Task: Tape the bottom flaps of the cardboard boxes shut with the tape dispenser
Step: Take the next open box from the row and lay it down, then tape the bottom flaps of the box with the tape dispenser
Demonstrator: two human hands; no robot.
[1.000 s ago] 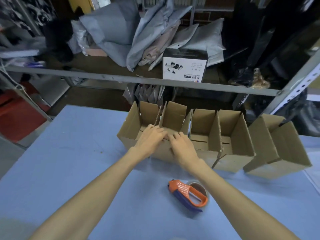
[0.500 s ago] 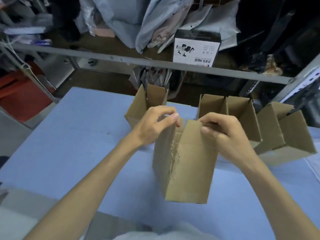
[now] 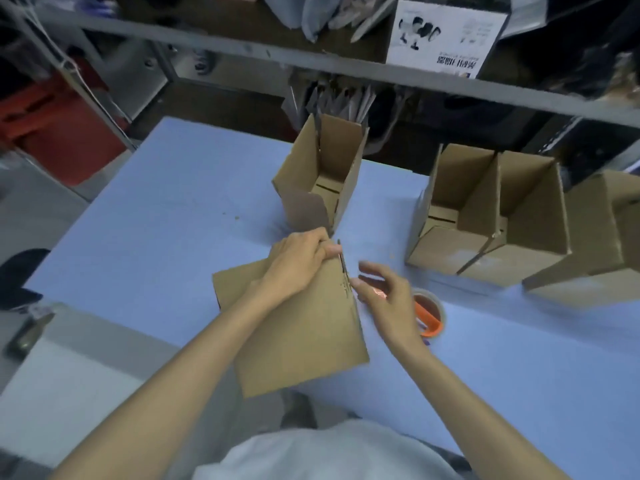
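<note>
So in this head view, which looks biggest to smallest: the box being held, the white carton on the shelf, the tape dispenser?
1. held box
2. white carton, farther off and cropped, true size unsure
3. tape dispenser, partly hidden

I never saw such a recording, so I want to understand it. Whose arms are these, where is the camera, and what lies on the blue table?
No machine is here: the bare arms belong to a person, and the only camera sits on that person's head, looking forward and down. The left hand grips one edge of a cardboard box near the person. The right hand is open beside that box, holding nothing, over the orange tape dispenser, which lies on the blue table. Farther back, more open boxes stand on the table.
</note>
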